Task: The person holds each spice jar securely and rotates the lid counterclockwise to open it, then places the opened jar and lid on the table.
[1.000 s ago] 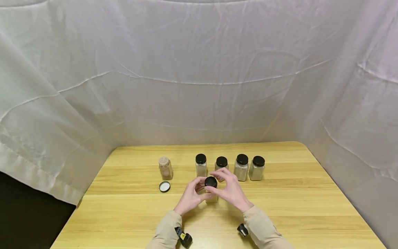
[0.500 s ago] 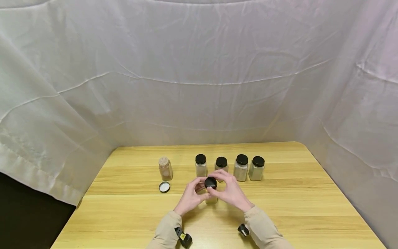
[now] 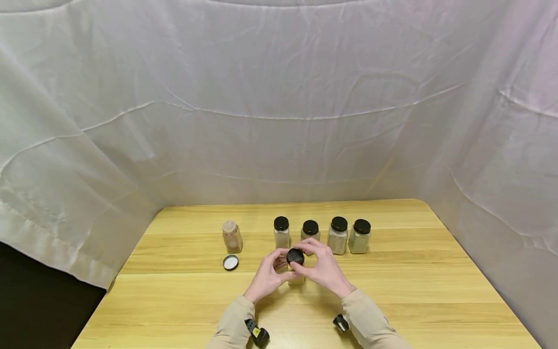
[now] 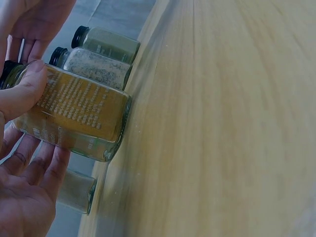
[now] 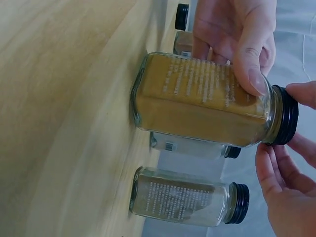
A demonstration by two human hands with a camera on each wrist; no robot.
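Only the right hand (image 3: 322, 264) has shifted its fingers slightly around the black lid (image 3: 295, 256) since one second ago; the jars keep their places. On the left side of the table (image 3: 392, 281), an uncovered jar (image 3: 233, 240) stands with its pale top showing, and just in front of it lies a loose cap (image 3: 230, 262), white inner side up. Next comes the left hand (image 3: 268, 277), its thumb and fingers curled around the jar of yellow-brown powder (image 5: 192, 101), which is upright. Behind it stands a slim capped jar (image 3: 282, 235). The right hand's thumb and fingers are open only to the lid's width and pinch it; behind them is a partly hidden capped jar (image 3: 310, 228). Farther right, a grey-speckled jar (image 3: 337, 239) and a greenish jar (image 3: 359, 241) stand side by side, both capped.
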